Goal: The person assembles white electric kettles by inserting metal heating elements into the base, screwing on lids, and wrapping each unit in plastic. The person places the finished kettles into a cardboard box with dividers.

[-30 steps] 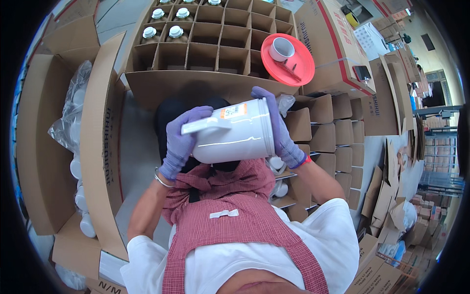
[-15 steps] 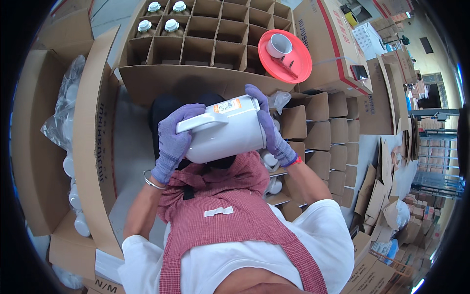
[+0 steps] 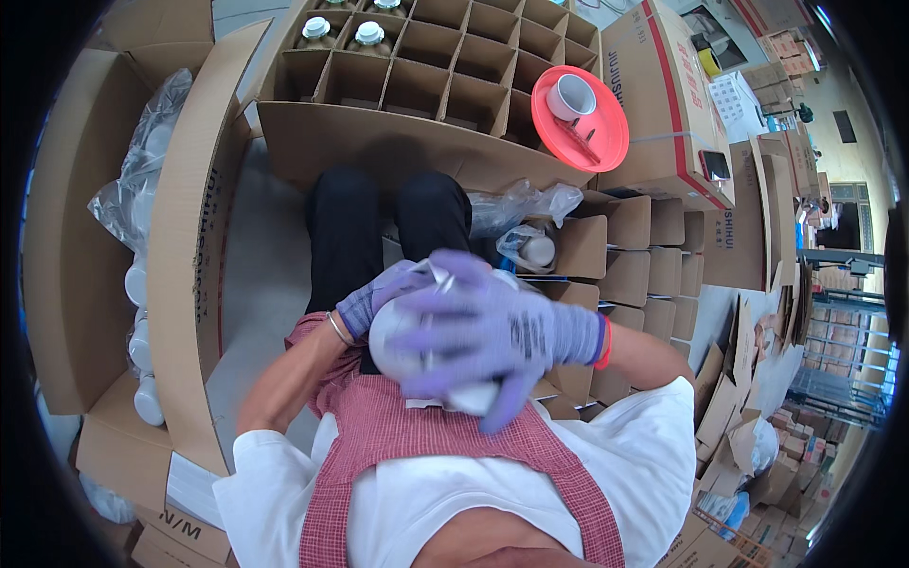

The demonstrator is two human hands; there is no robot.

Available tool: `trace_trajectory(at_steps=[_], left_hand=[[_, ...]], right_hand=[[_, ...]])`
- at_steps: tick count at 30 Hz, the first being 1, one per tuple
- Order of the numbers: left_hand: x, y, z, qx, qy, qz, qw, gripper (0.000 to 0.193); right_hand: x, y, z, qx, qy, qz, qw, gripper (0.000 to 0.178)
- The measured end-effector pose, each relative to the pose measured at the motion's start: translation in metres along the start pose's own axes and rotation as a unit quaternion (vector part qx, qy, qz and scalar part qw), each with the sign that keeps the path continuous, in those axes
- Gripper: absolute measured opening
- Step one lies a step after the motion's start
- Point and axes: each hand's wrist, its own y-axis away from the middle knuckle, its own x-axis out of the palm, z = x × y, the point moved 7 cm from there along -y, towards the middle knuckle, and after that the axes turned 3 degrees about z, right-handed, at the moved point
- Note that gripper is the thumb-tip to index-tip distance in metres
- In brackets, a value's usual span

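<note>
Over my lap is a white jug, tilted so its rounded end points left; much of it is hidden by my hands. My gloved left hand is closed around its far side, with the fingers partly covered. Across the jug's near face lies my right hand, in a purple-grey glove, fingers spread and smeared by motion. The jug's handle and orange label are out of sight behind the hands. A white cup and a thin reddish-brown tool sit on a red plate beyond my right hand.
Ahead stands a divided carton holding several white-capped bottles. An open carton at left contains white-lidded items in plastic. More cardboard dividers stand at right, beside a bagged white item. A phone lies on a closed carton.
The jug has been drawn closer to my body and turned, hiding its handle and label. My right hand has moved from its end to across its face.
</note>
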Motion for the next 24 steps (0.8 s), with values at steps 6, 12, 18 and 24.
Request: trace_trajectory(at_steps=[6, 12, 18, 24], left_hand=[[-0.026, 0.014, 0.008, -0.129, -0.220, -0.128, 0.958, 0.035], [-0.011, 0.028, -0.162, 0.106, -0.496, -0.222, 0.833, 0.041], [0.020, 0.003, -0.178, 0.146, -0.517, 0.010, 0.843, 0.023], [0.003, -0.021, -0.170, 0.043, -0.620, 0.268, 0.736, 0.034]], right_hand=[[0.023, 0.037, -0.064, 0.319, 0.010, -0.004, 0.948, 0.076], [0.041, 0.031, -0.077, 0.313, 0.173, -0.013, 0.934, 0.039], [0.038, 0.060, -0.157, 0.335, -0.385, -0.170, 0.843, 0.031], [0.077, 0.058, -0.133, 0.280, -0.473, -0.300, 0.780, 0.042]])
